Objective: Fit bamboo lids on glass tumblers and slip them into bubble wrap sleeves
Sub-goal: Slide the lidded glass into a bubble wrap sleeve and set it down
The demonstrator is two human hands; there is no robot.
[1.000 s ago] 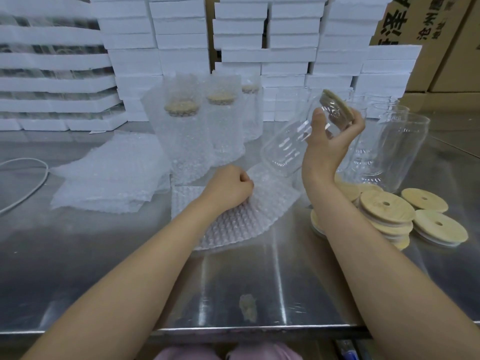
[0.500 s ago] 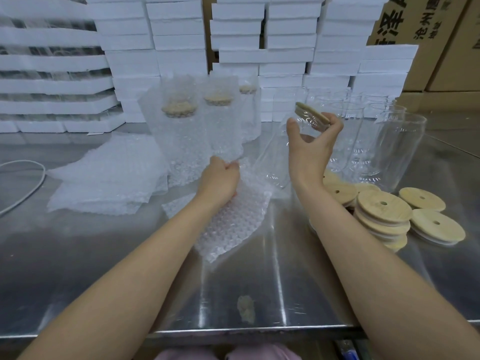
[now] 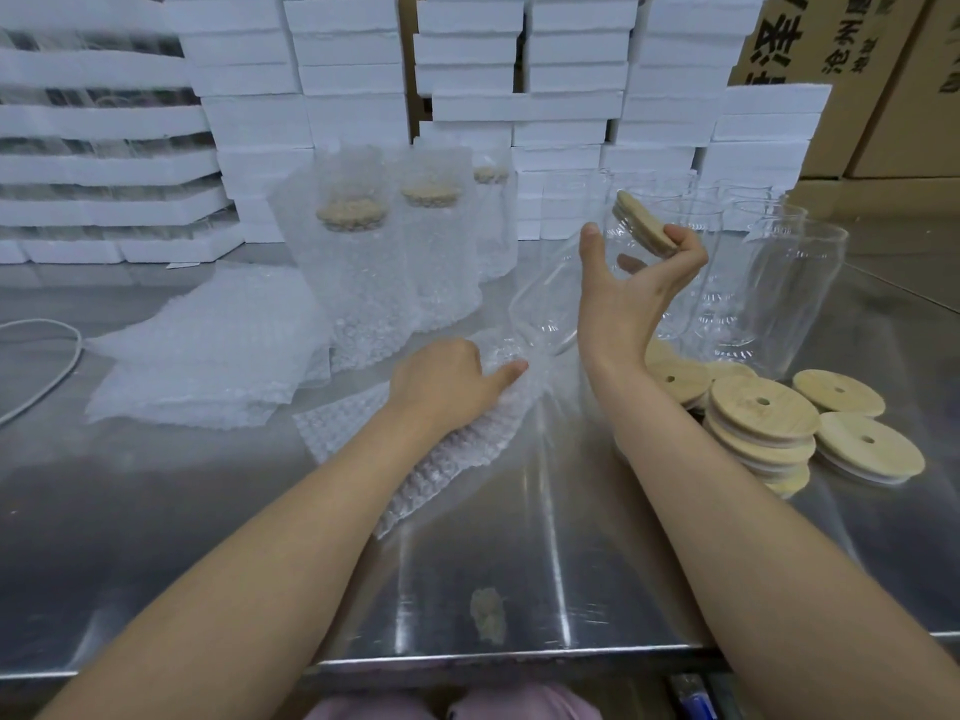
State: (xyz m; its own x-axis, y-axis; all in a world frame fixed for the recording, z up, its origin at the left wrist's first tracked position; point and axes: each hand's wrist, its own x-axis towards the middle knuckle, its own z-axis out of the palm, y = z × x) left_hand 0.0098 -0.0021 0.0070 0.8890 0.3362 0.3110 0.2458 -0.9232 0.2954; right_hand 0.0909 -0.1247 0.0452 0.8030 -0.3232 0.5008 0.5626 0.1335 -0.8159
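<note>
The right hand (image 3: 631, 298) holds a glass tumbler (image 3: 545, 314) tilted above the steel surface (image 3: 208, 537) — its grip is curled round the neck, with fingertips on the bamboo lid (image 3: 644, 228) fitted at the raised end. The tumbler's base points down at the mouth of a bubble wrap sleeve (image 3: 447, 459), which the left hand (image 3: 447, 384) holds — its grip pinching the plastic. Spare lids (image 3: 761, 413) lie stacked to the right; wrapped tumblers (image 3: 358, 283) stand behind.
</note>
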